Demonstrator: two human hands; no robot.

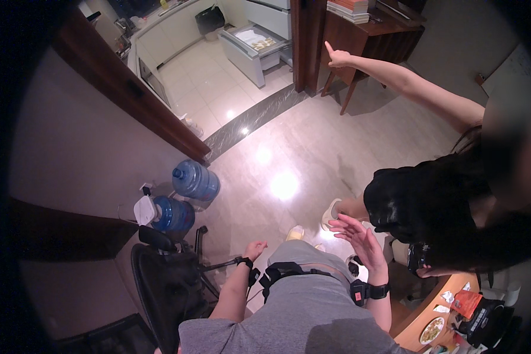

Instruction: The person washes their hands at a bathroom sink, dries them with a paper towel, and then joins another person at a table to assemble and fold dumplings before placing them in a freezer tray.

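My right hand is raised to the right of my body, its fingers spread and holding nothing. Low on my other side, my left hand hangs beside my grey trousers with its fingers partly curled. Nothing shows in it, but its palm is hidden. Both wrists carry black straps. Close on the right stands another person in black clothing, whose outstretched hand points towards the kitchen doorway. Through that doorway, a pulled-out freezer drawer holds pale pieces of food and something white.
Two blue water-cooler bottles stand by the left wall, one bearing a white pump. A black office chair is at my left. A wooden table with a plate of food lies right. A wooden desk stands beside the doorway.
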